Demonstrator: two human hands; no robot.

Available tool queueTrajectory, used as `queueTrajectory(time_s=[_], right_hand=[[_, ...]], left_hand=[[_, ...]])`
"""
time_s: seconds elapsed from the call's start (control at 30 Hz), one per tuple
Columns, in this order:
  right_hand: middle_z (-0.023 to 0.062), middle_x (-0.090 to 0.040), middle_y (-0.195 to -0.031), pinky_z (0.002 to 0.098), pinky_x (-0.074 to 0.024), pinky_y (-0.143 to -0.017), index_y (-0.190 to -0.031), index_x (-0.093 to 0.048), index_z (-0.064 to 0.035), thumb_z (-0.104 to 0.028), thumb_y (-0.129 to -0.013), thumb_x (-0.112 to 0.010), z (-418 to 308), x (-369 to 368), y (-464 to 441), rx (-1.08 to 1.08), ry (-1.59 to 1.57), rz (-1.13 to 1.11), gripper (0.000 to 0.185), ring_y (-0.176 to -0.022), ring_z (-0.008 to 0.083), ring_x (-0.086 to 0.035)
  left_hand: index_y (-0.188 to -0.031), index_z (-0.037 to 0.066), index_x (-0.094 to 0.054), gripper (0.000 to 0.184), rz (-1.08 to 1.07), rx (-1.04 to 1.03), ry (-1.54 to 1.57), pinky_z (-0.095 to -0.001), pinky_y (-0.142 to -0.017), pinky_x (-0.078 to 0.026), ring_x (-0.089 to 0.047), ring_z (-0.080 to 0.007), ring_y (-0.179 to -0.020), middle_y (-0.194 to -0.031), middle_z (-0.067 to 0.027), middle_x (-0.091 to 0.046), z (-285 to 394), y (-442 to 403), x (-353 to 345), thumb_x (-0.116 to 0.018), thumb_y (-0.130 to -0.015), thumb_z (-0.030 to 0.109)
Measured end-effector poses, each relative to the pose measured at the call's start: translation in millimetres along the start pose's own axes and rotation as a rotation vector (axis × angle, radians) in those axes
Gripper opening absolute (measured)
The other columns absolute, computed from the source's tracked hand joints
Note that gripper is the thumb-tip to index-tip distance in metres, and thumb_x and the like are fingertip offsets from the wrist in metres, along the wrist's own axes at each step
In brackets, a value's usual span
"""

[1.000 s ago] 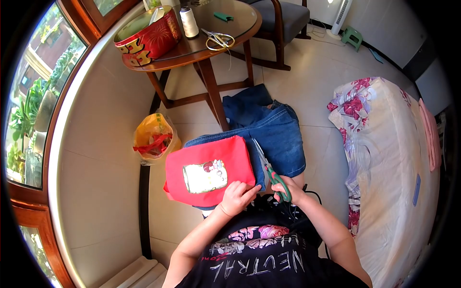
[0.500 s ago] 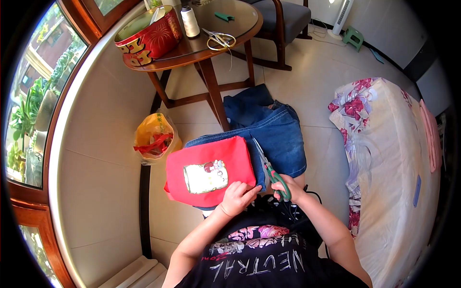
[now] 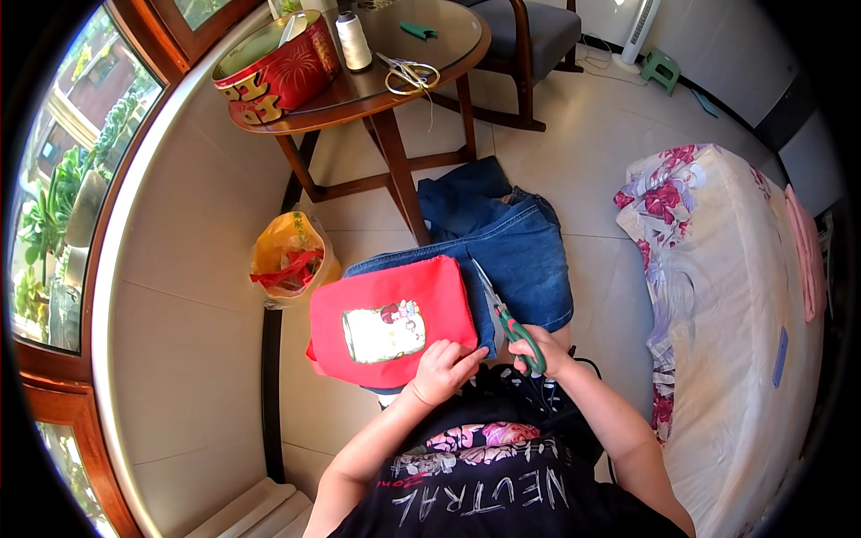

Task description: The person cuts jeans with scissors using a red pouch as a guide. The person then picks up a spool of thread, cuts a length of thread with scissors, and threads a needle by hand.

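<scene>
A red fabric piece (image 3: 404, 296) with a white cartoon print lies flat on blue denim cloth (image 3: 529, 260) across my lap. My left hand (image 3: 442, 366) rests at the red piece's lower right corner, its fingers closed on the denim edge there. In my right hand (image 3: 545, 351) are scissors (image 3: 509, 325) with green and red handles. Their blades point away from me into the denim, just right of the red piece, where a cut runs down to the near edge. How far apart the blades are is hard to make out.
Ahead stands a round wooden table (image 3: 377, 85) with a red tin (image 3: 287, 72), a white thread spool (image 3: 353, 43) and gold-handled scissors (image 3: 413, 77). A yellow bag (image 3: 291, 247) with red scraps sits at left. A flower-patterned covered bed (image 3: 717, 296) is at right.
</scene>
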State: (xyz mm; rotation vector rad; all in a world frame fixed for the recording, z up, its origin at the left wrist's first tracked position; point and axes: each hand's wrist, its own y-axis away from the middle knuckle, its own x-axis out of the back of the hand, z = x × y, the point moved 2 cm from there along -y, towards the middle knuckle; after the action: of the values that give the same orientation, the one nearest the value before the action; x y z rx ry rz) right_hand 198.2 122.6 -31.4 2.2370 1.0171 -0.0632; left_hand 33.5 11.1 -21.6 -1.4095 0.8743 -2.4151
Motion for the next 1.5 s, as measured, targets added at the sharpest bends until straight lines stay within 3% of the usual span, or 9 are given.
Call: queueTrajectory(time_s=[0.33, 0.43, 0.5, 0.57, 0.63, 0.77, 0.8, 1.0, 1.5], right_hand=[[0.0029, -0.047, -0.057, 0.0232, -0.0367, -0.037, -0.072, -0.046, -0.0020, -0.012, -0.074, -0.059, 3, 1, -6, 0.060, 0.055, 0.030, 0.017, -0.042, 0.0096, -0.047], [0.0030, -0.047, -0.057, 0.0230, -0.0365, -0.038, -0.072, -0.046, -0.0015, -0.013, -0.075, -0.058, 2, 1, -2, 0.056, 0.073, -0.006, 0.017, -0.043, 0.0093, -0.048], [0.0032, -0.049, -0.057, 0.0224, -0.0365, -0.040, -0.073, -0.046, -0.0008, -0.013, -0.076, -0.057, 11, 5, -5, 0.093, 0.106, -0.051, 0.017, -0.044, 0.0089, -0.048], [0.0032, -0.049, -0.057, 0.0222, -0.0364, -0.041, -0.074, -0.047, -0.0005, -0.013, -0.076, -0.057, 16, 8, -6, 0.135, 0.135, -0.070, 0.017, -0.044, 0.0088, -0.047], [0.0036, -0.051, -0.060, 0.0214, -0.0387, -0.043, -0.076, -0.047, 0.0002, -0.012, -0.077, -0.055, 14, 6, -4, 0.113, 0.093, -0.080, 0.014, -0.046, 0.0084, -0.048], [0.0051, -0.052, -0.066, 0.0213, -0.0397, -0.045, -0.080, -0.047, 0.0013, -0.007, -0.076, -0.054, 13, 7, -3, 0.128, 0.063, -0.108, 0.012, -0.049, 0.0088, -0.049], [0.0054, -0.052, -0.066, 0.0213, -0.0395, -0.045, -0.079, -0.046, 0.0011, -0.007, -0.075, -0.054, 15, 9, -4, 0.126, 0.060, -0.108, 0.011, -0.049, 0.0090, -0.049], [0.0032, -0.047, -0.062, 0.0205, -0.0393, -0.046, -0.082, -0.045, -0.0006, -0.008, -0.074, -0.055, 16, 12, -5, 0.102, 0.027, -0.144, 0.015, -0.050, 0.0090, -0.047], [0.0059, -0.047, -0.068, 0.0232, -0.0396, -0.052, -0.088, -0.044, 0.0018, -0.012, -0.071, -0.053, -2, 0, -25, 0.131, 0.055, -0.134, 0.024, -0.056, 0.0129, -0.049]], left_hand=[[-0.094, 0.010, -0.061, 0.032, -0.096, 0.098, 0.108, -0.0318, -0.060, -0.040, -0.048, -0.0204, -0.065, -0.074, -0.0038, -0.049, 5, -27, 16, -0.068, -0.064, 0.020], [-0.096, 0.008, -0.059, 0.040, -0.036, 0.120, 0.007, -0.0351, -0.068, -0.040, -0.051, -0.0242, -0.075, -0.083, -0.0074, -0.053, -18, -65, 48, -0.071, -0.063, 0.027], [-0.104, 0.005, -0.056, 0.056, -0.002, 0.272, -0.228, -0.0386, -0.078, -0.041, -0.052, -0.0298, -0.088, -0.095, -0.0128, -0.055, -58, -97, 58, -0.072, -0.060, 0.036], [-0.115, 0.001, -0.048, 0.083, -0.288, 0.396, -0.372, -0.0404, -0.089, -0.038, -0.049, -0.0357, -0.103, -0.109, -0.0207, -0.053, -98, -113, 49, -0.072, -0.054, 0.052], [-0.122, -0.003, -0.040, 0.099, -0.912, 0.677, 0.086, -0.0364, -0.093, -0.036, -0.044, -0.0348, -0.111, -0.117, -0.0248, -0.047, -136, -131, 34, -0.070, -0.052, 0.059], [-0.113, -0.006, -0.048, 0.089, -1.239, 0.637, 0.375, -0.0313, -0.085, -0.042, -0.055, -0.0291, -0.097, -0.103, -0.0203, -0.057, -169, -137, -2, -0.074, -0.053, 0.054], [-0.105, -0.006, -0.054, 0.074, -1.203, 0.707, 0.493, -0.0287, -0.079, -0.045, -0.059, -0.0231, -0.086, -0.093, -0.0148, -0.061, -172, -133, -8, -0.078, -0.055, 0.042], [-0.101, -0.003, -0.054, 0.046, -1.043, 0.851, 1.215, -0.0246, -0.075, -0.046, -0.057, -0.0130, -0.081, -0.090, -0.0067, -0.061, -167, -125, -23, -0.076, -0.062, 0.008], [-0.093, -0.002, -0.053, 0.036, -0.798, 0.923, 1.286, -0.0232, -0.070, -0.047, -0.057, -0.0126, -0.076, -0.084, -0.0059, -0.061, -179, -126, -21, -0.073, -0.063, 0.000]])
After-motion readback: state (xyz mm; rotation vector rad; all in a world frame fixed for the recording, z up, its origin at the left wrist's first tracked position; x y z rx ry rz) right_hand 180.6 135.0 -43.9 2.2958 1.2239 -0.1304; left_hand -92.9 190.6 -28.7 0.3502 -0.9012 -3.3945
